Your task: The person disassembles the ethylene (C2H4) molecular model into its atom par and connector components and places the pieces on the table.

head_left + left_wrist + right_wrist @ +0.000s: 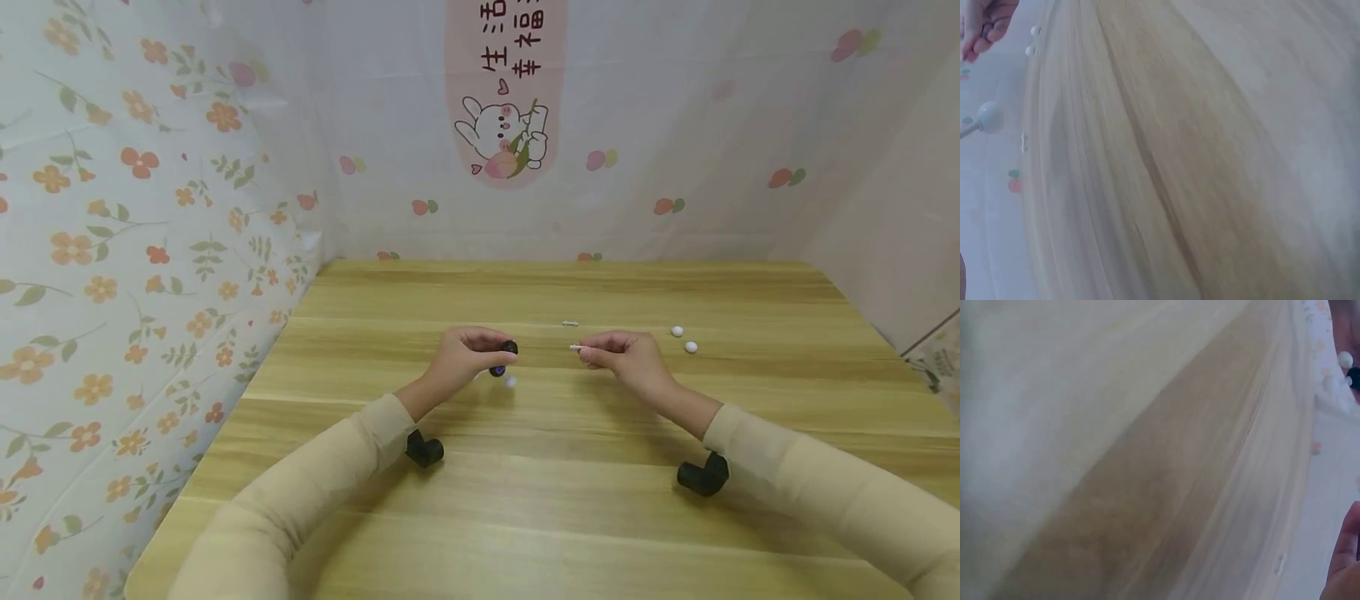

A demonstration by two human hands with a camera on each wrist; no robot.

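My left hand (467,357) grips a small ball-and-stick model between thumb and fingers. Its black balls (510,347) show at the fingertips. A white ball (511,382) hangs below them, and in the left wrist view a white ball (990,117) sits on a white rod (969,130). The right wrist view catches white balls (1345,360) beside a black one (1354,379). Part of the model is hidden by the fingers. Across a gap to the right, my right hand (626,358) pinches a short white connector stick (576,347), which points toward the left hand.
Another white connector stick (570,323) lies farther back on the wooden table (525,500). Two white balls (677,331) rest to the right of my right hand. Black wrist devices (702,475) sit under both forearms. Patterned cloth (630,125) hangs behind the table.
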